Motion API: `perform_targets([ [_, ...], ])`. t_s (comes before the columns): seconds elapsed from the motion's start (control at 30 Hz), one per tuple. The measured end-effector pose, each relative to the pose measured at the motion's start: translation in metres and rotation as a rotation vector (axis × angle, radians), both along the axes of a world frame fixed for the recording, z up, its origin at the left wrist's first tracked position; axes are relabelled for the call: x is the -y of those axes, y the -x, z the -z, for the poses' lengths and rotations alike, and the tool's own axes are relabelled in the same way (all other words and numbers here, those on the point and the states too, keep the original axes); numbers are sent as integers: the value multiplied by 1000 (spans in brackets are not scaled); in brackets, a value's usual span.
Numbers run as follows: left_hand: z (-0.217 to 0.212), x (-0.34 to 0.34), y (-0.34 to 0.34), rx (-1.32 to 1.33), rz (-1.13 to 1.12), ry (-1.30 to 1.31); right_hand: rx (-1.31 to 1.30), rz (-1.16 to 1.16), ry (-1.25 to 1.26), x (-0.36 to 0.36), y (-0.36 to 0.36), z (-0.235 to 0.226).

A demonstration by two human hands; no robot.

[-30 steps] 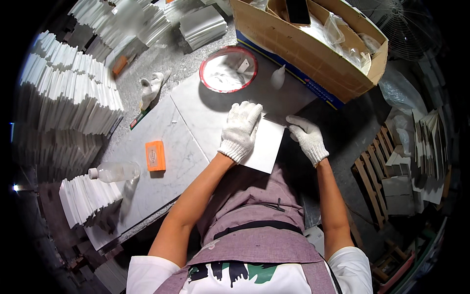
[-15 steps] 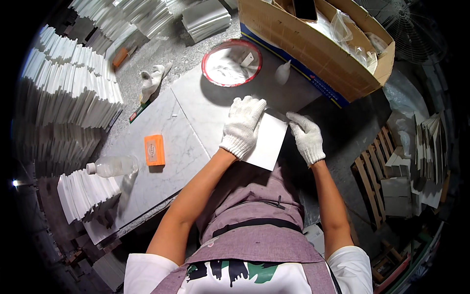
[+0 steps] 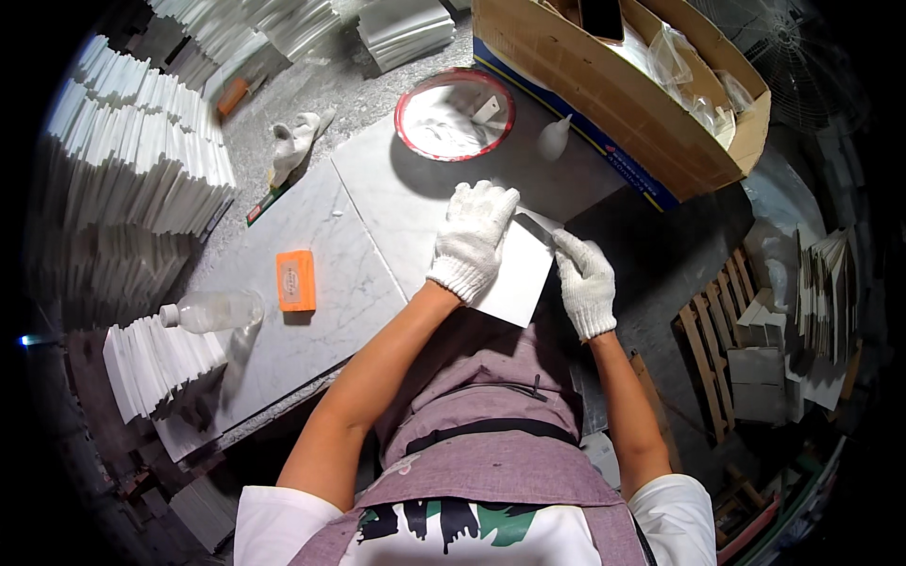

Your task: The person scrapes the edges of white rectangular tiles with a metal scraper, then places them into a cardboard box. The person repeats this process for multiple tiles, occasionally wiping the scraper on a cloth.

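Observation:
A white square tile (image 3: 517, 283) lies on the grey marble slab (image 3: 340, 255) in front of me. My left hand (image 3: 472, 238), in a white knit glove, presses flat on the tile's left part with fingers spread. My right hand (image 3: 583, 281), also gloved, holds a thin dark blade-like tool (image 3: 534, 226) whose tip rests at the tile's top edge. What the tool is exactly cannot be made out.
A red-rimmed bowl (image 3: 455, 113) with white paste stands beyond the tile, a small white squeeze bottle (image 3: 553, 139) beside it. An orange block (image 3: 296, 280), a clear plastic bottle (image 3: 209, 309), a spare glove (image 3: 294, 141), a cardboard box (image 3: 623, 85) and stacks of white tiles (image 3: 132, 160) surround the slab.
Both hands have stayed on the tile; the right hand has shifted slightly along its top right edge. The view has tilted a little.

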State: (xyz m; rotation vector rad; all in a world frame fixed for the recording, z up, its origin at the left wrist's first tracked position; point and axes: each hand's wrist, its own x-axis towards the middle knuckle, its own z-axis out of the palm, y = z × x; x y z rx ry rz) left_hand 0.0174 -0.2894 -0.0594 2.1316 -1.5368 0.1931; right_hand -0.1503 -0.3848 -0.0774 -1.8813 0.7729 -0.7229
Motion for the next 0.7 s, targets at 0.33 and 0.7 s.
perform_targets([
  [0.33,-4,1,1,1,17,0,-20,-4,-78,-1,2,2],
  [0.7,-12,2,0,-66,61,-15,-79,-109,-265,14,0,-13],
])
